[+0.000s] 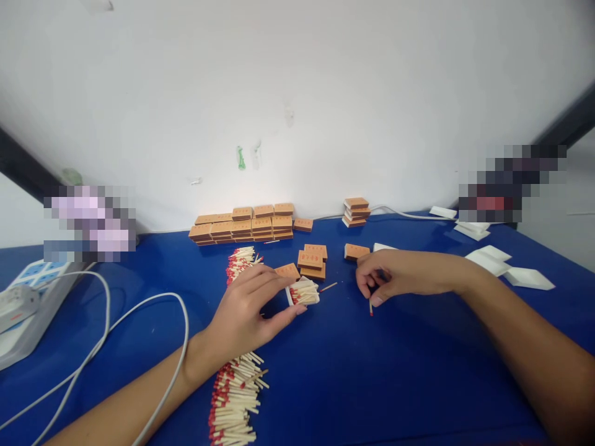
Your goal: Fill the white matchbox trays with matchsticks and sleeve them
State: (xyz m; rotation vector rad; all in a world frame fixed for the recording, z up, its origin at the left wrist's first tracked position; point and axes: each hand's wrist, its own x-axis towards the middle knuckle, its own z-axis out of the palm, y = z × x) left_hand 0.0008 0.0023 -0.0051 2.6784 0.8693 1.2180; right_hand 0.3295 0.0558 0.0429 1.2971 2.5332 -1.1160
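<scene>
My left hand (253, 303) spans a small white matchbox tray (317, 298), thumb at its near edge and fingers at its far edge. Red-headed matches (303, 292) lie inside this tray. Between the thumb and fingertips of my right hand (388, 275) is a single match (370, 308), its red head pointing down close to the blue tabletop. One loose match (329, 287) rests just right of the tray. Beneath and beside my left forearm spreads a long pile of matches (237, 396), and more matches (240, 260) show beyond the hand.
Orange matchboxes (242, 228) are stacked along the wall, with another stack (356, 212) farther right. Several matchboxes (311, 259) sit behind the tray. White empty trays (488, 260) lie at right. A power strip (46, 310) and white cables (183, 316) occupy the left side.
</scene>
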